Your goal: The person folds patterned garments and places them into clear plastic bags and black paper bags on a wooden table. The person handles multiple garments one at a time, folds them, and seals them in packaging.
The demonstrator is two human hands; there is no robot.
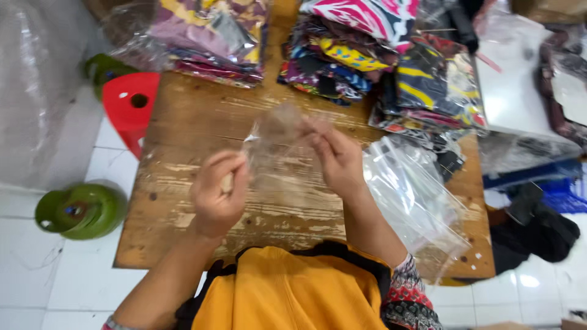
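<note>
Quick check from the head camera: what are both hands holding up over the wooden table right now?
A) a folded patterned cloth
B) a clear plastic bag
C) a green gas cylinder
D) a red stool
B: the left hand and right hand pinch a clear plastic bag between them above the wooden table.

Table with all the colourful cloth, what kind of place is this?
Probably a small clothes-packing workshop. Stacks of folded printed cloth sit on a worn wooden table, beside clear bags, and both hands hold a clear bag.
</note>
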